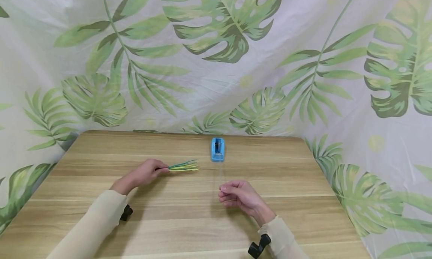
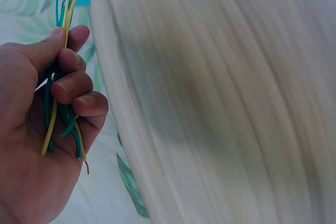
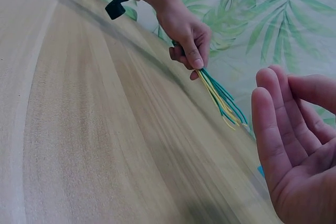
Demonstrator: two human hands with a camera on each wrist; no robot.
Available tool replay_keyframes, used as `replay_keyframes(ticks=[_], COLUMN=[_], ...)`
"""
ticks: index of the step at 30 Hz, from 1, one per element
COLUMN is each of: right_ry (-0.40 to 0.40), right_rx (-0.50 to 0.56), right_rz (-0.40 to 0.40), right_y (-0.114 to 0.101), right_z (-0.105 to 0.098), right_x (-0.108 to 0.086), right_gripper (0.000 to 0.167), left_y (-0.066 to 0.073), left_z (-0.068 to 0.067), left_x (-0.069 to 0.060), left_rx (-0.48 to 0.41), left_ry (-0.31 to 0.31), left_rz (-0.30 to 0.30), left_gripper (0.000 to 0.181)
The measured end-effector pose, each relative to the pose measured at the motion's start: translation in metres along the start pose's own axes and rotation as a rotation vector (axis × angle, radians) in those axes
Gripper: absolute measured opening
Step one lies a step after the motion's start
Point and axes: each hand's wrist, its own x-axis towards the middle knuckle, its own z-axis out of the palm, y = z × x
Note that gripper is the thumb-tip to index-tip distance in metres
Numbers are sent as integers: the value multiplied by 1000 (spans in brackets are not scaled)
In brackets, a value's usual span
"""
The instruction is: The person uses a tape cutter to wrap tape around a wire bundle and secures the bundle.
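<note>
A: Starting w/ head view, seeing what?
B: Gripping a green-and-yellow wire bundle (image 1: 185, 166) in the L hand (image 1: 147, 172), over the table (image 1: 182, 229), pointing the tips rightward. Pinching w/ thumb and finger of the R hand (image 1: 242, 197), prob. on the end of a clear tape strip (image 1: 221, 172), apparently running back to the blue dispenser (image 1: 217, 150) near the far edge.
A: Meaning how far along?
B: Judging only from this: counting gathering as done, tape as drawn out, prob. not cut. Seeing wires and tape apart, so counting any joining as left.
A: Taking L wrist view next, finding what?
B: Curling fingers and thumb round the bundle, leaving loose ends across the palm. Not spotting tape on bare stretches; not telling re: parts behind fingers.
A: Checking R wrist last?
B: Holding several fingers nearly straight there. Not making out tape, too faint, so relying on head view for the pinch. Seeing wire tips fanning loosely, w/o any visible band, short of the R hand.
</note>
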Motion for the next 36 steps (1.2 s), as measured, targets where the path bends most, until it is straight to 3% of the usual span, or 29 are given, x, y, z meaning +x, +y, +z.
replay_keyframes(ticks=[7,16,25,31,36], right_ry=[12,7,1,6,6], right_rx=[7,26,9,2,7], right_rz=[-12,-27,-35,-31,-33], right_y=[-3,-5,-9,-10,-9], right_z=[-1,-3,-2,-3,-4], right_x=[-1,-3,-3,-4,-5], right_gripper=[11,13,12,12,12], left_y=[21,46,84,104,114], left_z=[18,44,66,77,83], left_x=[13,30,44,47,49], left_rx=[-20,-22,-7,5,17], left_ry=[-23,-61,-98,-68,-38], left_rz=[45,147,166,241,265], left_gripper=[18,17,19,20,21])
